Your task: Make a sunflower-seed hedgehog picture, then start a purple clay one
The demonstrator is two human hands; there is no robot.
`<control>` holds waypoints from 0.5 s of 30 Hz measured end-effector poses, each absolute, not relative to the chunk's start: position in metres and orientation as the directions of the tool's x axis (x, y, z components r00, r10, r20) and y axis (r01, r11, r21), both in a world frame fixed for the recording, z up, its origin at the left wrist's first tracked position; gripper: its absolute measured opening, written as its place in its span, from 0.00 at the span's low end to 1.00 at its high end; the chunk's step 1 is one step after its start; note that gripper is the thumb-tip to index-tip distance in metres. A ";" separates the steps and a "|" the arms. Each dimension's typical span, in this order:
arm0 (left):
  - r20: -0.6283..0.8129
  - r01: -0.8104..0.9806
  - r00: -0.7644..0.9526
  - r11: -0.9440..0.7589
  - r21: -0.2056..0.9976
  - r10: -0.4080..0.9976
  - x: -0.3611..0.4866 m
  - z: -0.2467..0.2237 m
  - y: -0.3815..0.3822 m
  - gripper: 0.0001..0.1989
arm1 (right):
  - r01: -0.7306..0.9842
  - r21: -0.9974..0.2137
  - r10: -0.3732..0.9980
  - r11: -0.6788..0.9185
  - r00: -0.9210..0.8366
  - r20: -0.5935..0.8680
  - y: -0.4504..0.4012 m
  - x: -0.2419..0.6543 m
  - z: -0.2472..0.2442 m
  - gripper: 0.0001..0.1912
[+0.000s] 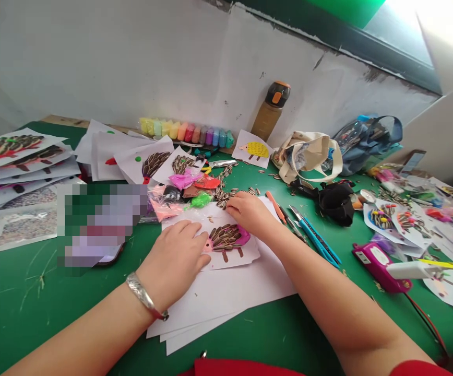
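Over green table [19,297], left hand [174,258] flat on hedgehog collage [224,237], right hand [249,212] open beside sunflower seeds [226,194]

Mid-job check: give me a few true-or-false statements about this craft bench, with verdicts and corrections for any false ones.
1. The left hand rests on a white paper card bearing a hedgehog of striped sunflower seeds. True.
2. A silver bangle sits on the right wrist. False: it is on the left wrist.
3. The right hand is close to a scatter of loose striped seeds. True.
4. The tan bottle with a black-and-orange cap lies on its side. False: it stands upright against the white wall.
5. A magenta glue gun with a white nozzle lies right of the right arm. True.
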State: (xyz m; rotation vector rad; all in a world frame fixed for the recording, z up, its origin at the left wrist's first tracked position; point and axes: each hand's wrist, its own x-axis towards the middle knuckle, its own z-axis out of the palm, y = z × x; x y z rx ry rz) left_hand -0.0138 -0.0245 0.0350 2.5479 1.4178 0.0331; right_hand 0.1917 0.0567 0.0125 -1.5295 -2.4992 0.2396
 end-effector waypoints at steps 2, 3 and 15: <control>-0.083 0.835 0.533 -0.508 0.213 0.842 -0.014 0.034 -0.024 0.07 | 0.867 -0.229 0.897 0.442 -0.432 0.093 0.055 0.194 0.013 0.12; -0.081 0.834 0.534 -0.508 0.217 0.842 -0.014 0.034 -0.024 0.07 | 0.878 -0.230 0.907 0.421 -0.405 0.114 0.052 0.196 0.014 0.13; -0.063 0.825 0.550 -0.531 0.195 0.832 -0.016 0.028 -0.024 0.08 | 0.542 -0.841 0.977 -0.009 -0.175 -0.123 -0.018 0.235 0.027 0.07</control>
